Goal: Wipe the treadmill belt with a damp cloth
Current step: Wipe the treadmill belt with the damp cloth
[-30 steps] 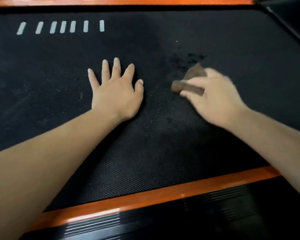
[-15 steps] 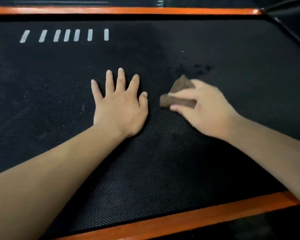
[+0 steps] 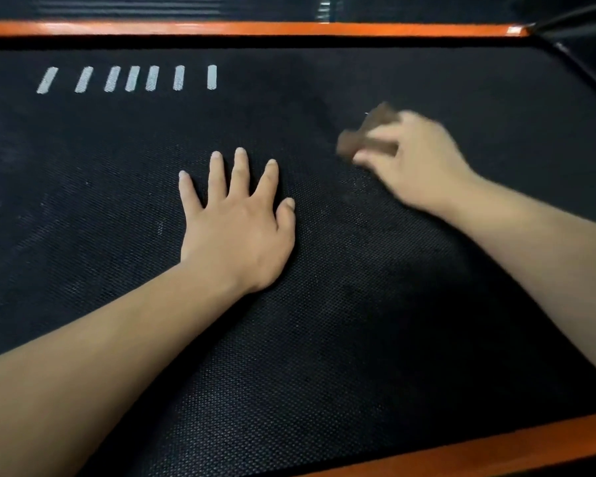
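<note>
We look down on the black textured treadmill belt point(image 3: 358, 321), which fills nearly the whole view. Our left hand point(image 3: 236, 232) lies flat on it near the middle, palm down, fingers straight and spread. Our right hand point(image 3: 413, 163) is farther away and to the right, and it is blurred. Its fingers curl over a small brown cloth point(image 3: 351, 142) and hold it against the belt. We cannot make out exactly how each finger sits, and most of the cloth is hidden under the hand; only a folded edge and one corner show. Whether the cloth is damp we cannot tell.

A row of seven short white marks point(image 3: 131, 78) runs across the belt at the far left. An orange rail point(image 3: 255, 28) borders the far edge. A second orange rail point(image 3: 496, 442) is cut off at the lower right. Both forearms run out of the frame.
</note>
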The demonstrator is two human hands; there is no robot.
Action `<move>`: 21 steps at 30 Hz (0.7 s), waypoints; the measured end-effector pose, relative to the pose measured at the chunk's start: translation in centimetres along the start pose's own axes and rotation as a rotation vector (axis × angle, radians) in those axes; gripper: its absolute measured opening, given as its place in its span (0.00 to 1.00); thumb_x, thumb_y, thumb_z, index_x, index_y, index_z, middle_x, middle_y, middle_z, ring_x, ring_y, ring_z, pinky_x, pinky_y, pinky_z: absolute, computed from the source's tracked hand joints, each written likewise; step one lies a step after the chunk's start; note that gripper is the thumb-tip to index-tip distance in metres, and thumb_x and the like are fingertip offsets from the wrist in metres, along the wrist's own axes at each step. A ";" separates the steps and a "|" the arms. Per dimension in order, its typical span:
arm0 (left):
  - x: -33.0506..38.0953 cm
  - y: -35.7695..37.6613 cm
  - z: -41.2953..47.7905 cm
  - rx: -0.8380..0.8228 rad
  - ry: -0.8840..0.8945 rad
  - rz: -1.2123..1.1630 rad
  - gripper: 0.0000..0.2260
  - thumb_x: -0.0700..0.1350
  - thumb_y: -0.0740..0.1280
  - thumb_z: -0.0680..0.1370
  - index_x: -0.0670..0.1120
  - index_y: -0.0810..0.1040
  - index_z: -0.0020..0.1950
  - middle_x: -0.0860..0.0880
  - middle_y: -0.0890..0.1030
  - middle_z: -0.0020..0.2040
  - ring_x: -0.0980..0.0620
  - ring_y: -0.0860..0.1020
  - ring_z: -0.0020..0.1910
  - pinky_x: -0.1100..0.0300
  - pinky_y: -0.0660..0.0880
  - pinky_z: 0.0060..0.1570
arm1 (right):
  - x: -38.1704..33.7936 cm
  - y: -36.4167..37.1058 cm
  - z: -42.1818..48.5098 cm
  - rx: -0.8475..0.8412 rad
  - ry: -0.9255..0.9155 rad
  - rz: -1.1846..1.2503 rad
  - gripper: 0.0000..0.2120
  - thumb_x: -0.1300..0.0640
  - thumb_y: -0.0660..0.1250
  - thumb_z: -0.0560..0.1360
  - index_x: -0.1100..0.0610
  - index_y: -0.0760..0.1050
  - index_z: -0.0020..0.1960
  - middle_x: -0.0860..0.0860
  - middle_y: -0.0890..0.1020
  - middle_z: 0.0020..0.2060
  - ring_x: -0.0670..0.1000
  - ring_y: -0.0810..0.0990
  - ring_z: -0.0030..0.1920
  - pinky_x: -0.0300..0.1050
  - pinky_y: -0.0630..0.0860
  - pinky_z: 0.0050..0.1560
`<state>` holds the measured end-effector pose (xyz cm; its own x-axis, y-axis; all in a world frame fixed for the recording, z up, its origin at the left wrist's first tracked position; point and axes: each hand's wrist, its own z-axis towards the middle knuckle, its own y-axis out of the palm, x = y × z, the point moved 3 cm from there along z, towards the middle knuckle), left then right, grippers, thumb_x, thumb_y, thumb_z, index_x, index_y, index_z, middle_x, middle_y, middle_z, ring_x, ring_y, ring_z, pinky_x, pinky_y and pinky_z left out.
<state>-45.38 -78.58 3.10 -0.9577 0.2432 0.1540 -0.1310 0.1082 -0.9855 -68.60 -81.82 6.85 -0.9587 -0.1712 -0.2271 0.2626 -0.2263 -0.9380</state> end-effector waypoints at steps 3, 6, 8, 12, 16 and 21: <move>-0.1 -0.7 0.7 -0.025 0.025 0.006 0.29 0.62 0.45 0.83 0.55 0.53 0.83 0.42 0.51 0.84 0.38 0.44 0.83 0.31 0.40 0.77 | 2.8 0.1 3.4 0.106 0.264 0.003 0.13 0.41 0.67 0.77 0.47 0.83 0.54 0.56 0.79 0.54 0.63 0.78 0.56 0.56 0.73 0.59; -0.3 -1.4 2.3 0.036 0.029 -0.081 0.26 0.63 0.50 0.82 0.54 0.63 0.78 0.41 0.59 0.79 0.38 0.50 0.82 0.32 0.43 0.78 | 0.0 1.0 1.4 0.011 0.131 0.048 0.12 0.42 0.68 0.77 0.44 0.83 0.57 0.56 0.78 0.54 0.62 0.77 0.56 0.57 0.73 0.60; -0.4 -1.0 2.9 0.049 0.004 -0.084 0.28 0.65 0.50 0.82 0.56 0.58 0.81 0.42 0.54 0.82 0.39 0.45 0.83 0.33 0.41 0.78 | -2.6 0.7 -1.8 -0.081 -0.050 0.155 0.14 0.41 0.68 0.77 0.43 0.83 0.59 0.54 0.79 0.53 0.59 0.78 0.54 0.57 0.73 0.59; -0.4 -0.2 3.4 0.035 -0.002 -0.016 0.31 0.66 0.44 0.82 0.57 0.49 0.84 0.45 0.46 0.85 0.40 0.40 0.83 0.33 0.38 0.77 | 0.5 0.2 2.4 -0.017 -0.009 0.019 0.14 0.40 0.66 0.76 0.46 0.83 0.56 0.55 0.79 0.50 0.62 0.79 0.53 0.57 0.74 0.57; -0.3 -0.1 3.2 0.018 0.015 0.013 0.32 0.66 0.42 0.82 0.56 0.47 0.84 0.45 0.45 0.85 0.39 0.40 0.83 0.32 0.39 0.77 | 2.4 0.9 5.7 0.069 0.219 0.019 0.11 0.43 0.68 0.77 0.47 0.84 0.54 0.55 0.79 0.53 0.62 0.78 0.56 0.54 0.73 0.59; -0.4 -0.3 3.2 0.011 0.021 0.034 0.33 0.66 0.38 0.80 0.56 0.46 0.84 0.44 0.45 0.85 0.39 0.39 0.83 0.32 0.39 0.77 | -2.6 1.6 2.3 -0.098 -0.118 0.117 0.12 0.42 0.69 0.77 0.46 0.84 0.56 0.53 0.79 0.51 0.57 0.78 0.51 0.54 0.73 0.57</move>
<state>-45.80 -81.84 3.12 -0.9561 0.2664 0.1221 -0.1016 0.0894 -0.9908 -65.45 -83.91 6.55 -0.9012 -0.3036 -0.3093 0.3542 -0.1050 -0.9292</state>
